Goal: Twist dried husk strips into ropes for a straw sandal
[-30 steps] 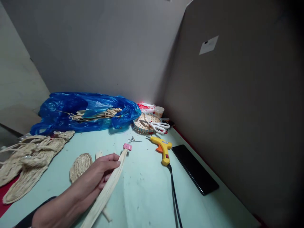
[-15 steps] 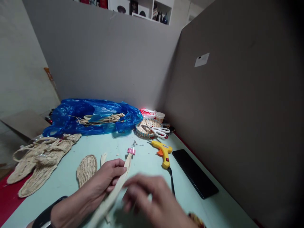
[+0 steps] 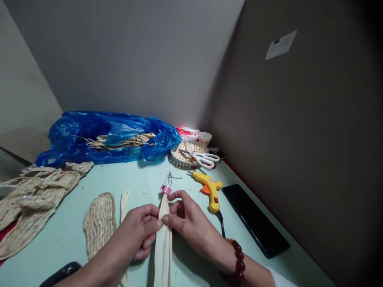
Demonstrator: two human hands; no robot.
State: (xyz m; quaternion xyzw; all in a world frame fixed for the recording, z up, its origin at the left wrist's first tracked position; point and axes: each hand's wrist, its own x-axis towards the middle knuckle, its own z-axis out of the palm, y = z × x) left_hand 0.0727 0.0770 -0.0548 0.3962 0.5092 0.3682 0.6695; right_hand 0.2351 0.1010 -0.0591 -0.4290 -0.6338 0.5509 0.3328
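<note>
Pale, flat strips of dried plant fibre [image 3: 163,247] run toward me from a pink binder clip [image 3: 166,190], which pinches their far end. The clip is hooked to a small metal fixture on the table. My left hand [image 3: 145,229] grips the strips' left edge between thumb and fingers. From the right, my right hand [image 3: 185,219] pinches the strips just below the clip, its thumb near my left thumb. A woven sole [image 3: 100,223] lies left of my left hand, with a loose pale strip [image 3: 123,203] beside it.
Woven sandals [image 3: 44,199] lie at the left. Behind is a blue plastic bag [image 3: 72,135] with fibre strips. Scissors [image 3: 206,158] rest on a round basket [image 3: 179,161] near a cup [image 3: 205,138]. A yellow glue gun [image 3: 213,191] and a black slab [image 3: 254,221] lie right.
My right hand has moved up and forward from a blurred spot near the front and now pinches the strips below the clip. The strips now hang straighter and look wider; the view has tilted down.
</note>
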